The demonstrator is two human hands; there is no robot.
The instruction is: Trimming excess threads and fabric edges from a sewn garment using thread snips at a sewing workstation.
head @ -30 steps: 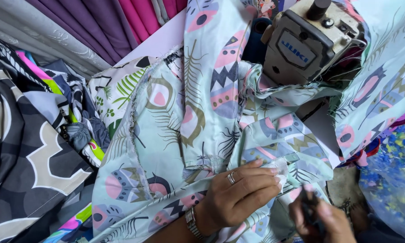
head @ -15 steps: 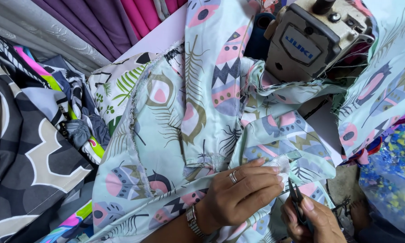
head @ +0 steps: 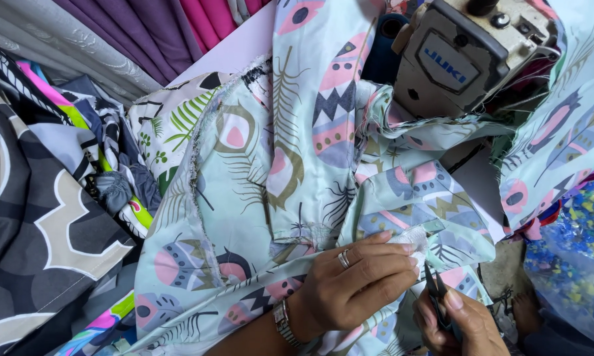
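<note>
Fabric covered nearly everything around me: purple and pink cloth [head: 178, 26] hung at the far left beside pale grey drapes [head: 66, 46], a dark grey sheet with big cream shapes [head: 40, 224] lay heaped at my left, and a tangle of striped and neon-edged scraps [head: 106, 165] sat between that heap and a white piece printed with green leaves [head: 172, 125]. Far to the right stood the grey head of the sewing machine [head: 468, 59], worn at its edges, with loose threads trailing off its right side. A clear bag of blue and yellow offcuts [head: 574, 257] sat at the near right. What I worked on was the mint-green feather-print fabric [head: 277, 171], patterned with pink, grey and olive feathers, running from under the machine down toward me in deep folds, its left edge raw and frayed. My left hand [head: 356, 283], with a ring on one finger and a metal watch at the wrist, lay on the near part of this cloth, fingers curled and pinching a small white seam edge [head: 412, 237] between thumb and fingertips. My right hand [head: 458, 323] was just below it at the near right, closed around small thread snips [head: 434, 290], whose dark blades pointed up toward the pinched edge, close to it but not touching as far as I could see.
</note>
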